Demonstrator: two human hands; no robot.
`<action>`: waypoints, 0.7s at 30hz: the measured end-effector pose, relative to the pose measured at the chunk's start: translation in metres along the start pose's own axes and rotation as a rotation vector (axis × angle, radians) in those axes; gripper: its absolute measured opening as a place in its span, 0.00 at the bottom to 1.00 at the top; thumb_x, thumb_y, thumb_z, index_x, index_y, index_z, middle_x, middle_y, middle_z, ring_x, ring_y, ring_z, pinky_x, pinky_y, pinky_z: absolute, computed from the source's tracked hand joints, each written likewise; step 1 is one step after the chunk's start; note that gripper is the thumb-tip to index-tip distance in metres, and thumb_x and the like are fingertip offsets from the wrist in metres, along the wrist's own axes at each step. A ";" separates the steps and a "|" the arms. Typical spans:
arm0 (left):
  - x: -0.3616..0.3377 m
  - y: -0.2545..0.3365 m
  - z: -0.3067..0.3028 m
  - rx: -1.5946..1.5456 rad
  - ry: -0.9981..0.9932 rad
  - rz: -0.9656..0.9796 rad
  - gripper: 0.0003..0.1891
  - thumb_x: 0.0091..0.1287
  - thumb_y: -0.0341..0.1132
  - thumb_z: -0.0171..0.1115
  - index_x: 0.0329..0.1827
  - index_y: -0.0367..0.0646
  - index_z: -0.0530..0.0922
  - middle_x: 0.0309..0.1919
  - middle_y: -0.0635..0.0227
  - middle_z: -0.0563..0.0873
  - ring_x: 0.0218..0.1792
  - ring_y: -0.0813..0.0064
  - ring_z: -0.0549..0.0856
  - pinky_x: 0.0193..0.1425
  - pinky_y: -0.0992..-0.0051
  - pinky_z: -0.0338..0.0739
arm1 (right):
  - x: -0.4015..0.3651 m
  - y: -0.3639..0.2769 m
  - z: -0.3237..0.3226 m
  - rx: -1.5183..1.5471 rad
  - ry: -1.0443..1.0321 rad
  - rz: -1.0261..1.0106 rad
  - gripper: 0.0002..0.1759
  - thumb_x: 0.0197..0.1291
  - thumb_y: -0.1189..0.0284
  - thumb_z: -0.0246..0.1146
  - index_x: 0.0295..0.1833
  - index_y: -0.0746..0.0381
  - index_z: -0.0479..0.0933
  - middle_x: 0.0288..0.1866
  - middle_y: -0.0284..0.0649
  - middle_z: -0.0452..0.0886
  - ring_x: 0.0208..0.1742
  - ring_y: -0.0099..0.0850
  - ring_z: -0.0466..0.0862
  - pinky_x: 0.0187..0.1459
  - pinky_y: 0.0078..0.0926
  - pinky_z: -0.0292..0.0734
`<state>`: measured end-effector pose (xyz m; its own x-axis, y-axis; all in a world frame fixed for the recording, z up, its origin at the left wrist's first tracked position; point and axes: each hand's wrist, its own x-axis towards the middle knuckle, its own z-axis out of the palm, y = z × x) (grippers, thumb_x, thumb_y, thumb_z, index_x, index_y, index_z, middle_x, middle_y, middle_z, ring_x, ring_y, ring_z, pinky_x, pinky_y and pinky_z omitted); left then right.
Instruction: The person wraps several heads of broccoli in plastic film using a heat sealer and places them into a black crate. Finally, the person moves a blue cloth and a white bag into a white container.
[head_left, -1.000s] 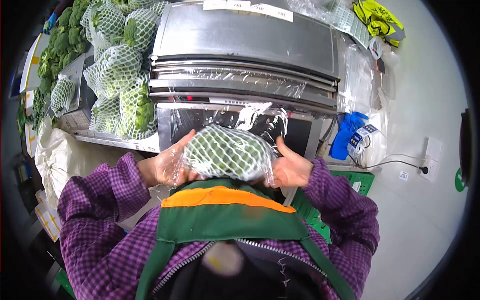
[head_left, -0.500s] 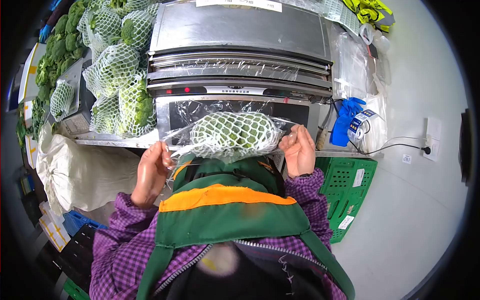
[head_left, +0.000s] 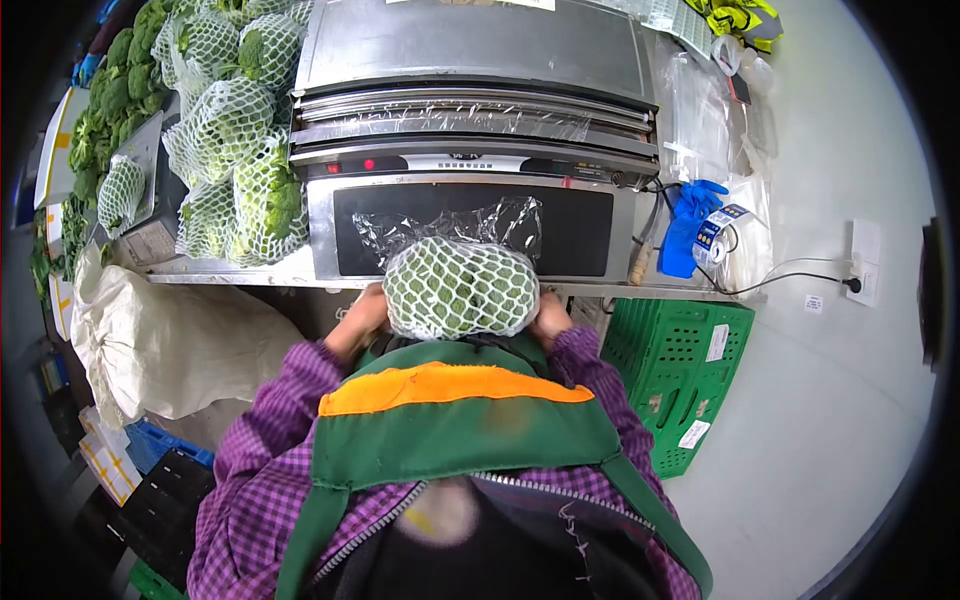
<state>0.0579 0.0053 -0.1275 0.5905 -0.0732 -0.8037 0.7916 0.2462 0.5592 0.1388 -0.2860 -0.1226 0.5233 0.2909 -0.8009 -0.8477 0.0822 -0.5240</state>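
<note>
A broccoli bundle in a white foam net [head_left: 461,288] is between my two hands, at the front edge of the wrapping machine, close to my apron. Clear plastic film [head_left: 470,222] sticks up crumpled from its far side onto the machine's black plate [head_left: 580,235]. My left hand [head_left: 366,314] presses in at the bundle's left side, and my right hand [head_left: 549,318] does the same at the right. Both hands are curled in around the bundle; their fingertips are hidden behind and under it.
Film wrapping machine [head_left: 480,50] with a film roll [head_left: 470,122] stands ahead. Netted broccoli [head_left: 225,125] is piled at left, above a white sack [head_left: 180,345]. At right are blue gloves [head_left: 688,228], a label roll [head_left: 715,240] and a green crate [head_left: 690,370].
My hands have moved inward from the stretched film ends to the bundle's sides. The film sides are drawn down around it, and the bundle sits slightly lower, nearer my body.
</note>
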 end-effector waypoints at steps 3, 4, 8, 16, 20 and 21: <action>0.024 -0.023 -0.008 0.453 -0.286 0.614 0.19 0.71 0.37 0.54 0.62 0.39 0.73 0.53 0.62 0.81 0.48 0.74 0.82 0.51 0.75 0.78 | 0.018 -0.007 0.023 -0.029 -0.217 -0.035 0.12 0.69 0.68 0.51 0.46 0.66 0.74 0.34 0.39 0.79 0.33 0.26 0.79 0.40 0.24 0.76; 0.020 -0.015 0.001 0.321 -0.255 0.493 0.21 0.72 0.37 0.52 0.65 0.40 0.69 0.59 0.61 0.77 0.55 0.72 0.78 0.59 0.73 0.73 | 0.018 -0.012 0.030 -0.012 -0.295 -0.038 0.12 0.69 0.68 0.51 0.46 0.66 0.74 0.35 0.39 0.79 0.34 0.26 0.79 0.41 0.25 0.76; -0.005 -0.011 0.015 0.138 -0.301 0.349 0.23 0.75 0.39 0.46 0.69 0.37 0.64 0.63 0.57 0.74 0.63 0.67 0.74 0.66 0.69 0.70 | 0.003 -0.026 0.048 0.061 -0.465 0.042 0.12 0.68 0.69 0.51 0.47 0.67 0.74 0.37 0.40 0.79 0.37 0.27 0.79 0.44 0.26 0.76; -0.051 0.088 0.070 -0.503 -0.523 0.236 0.23 0.77 0.42 0.42 0.65 0.34 0.67 0.62 0.57 0.74 0.63 0.65 0.74 0.66 0.67 0.70 | -0.015 -0.037 0.064 0.327 -0.578 0.191 0.13 0.68 0.69 0.51 0.49 0.68 0.73 0.42 0.42 0.80 0.43 0.30 0.80 0.50 0.28 0.75; -0.053 0.106 0.082 -0.559 -0.602 0.278 0.23 0.76 0.44 0.40 0.59 0.33 0.72 0.57 0.53 0.77 0.63 0.60 0.73 0.69 0.63 0.66 | -0.022 -0.043 0.071 0.443 -0.608 0.208 0.14 0.67 0.70 0.51 0.50 0.68 0.73 0.45 0.43 0.80 0.45 0.31 0.81 0.53 0.29 0.75; -0.051 0.108 0.082 -0.553 -0.671 0.307 0.24 0.76 0.45 0.39 0.54 0.32 0.76 0.52 0.50 0.80 0.64 0.57 0.72 0.71 0.60 0.63 | -0.024 -0.046 0.072 0.459 -0.617 0.208 0.14 0.67 0.70 0.51 0.51 0.69 0.73 0.45 0.43 0.80 0.46 0.31 0.81 0.53 0.29 0.75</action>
<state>0.1257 -0.0434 -0.0097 0.8661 -0.4310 -0.2530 0.4996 0.7616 0.4128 0.1591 -0.2282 -0.0589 0.3220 0.8079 -0.4935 -0.9440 0.3137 -0.1023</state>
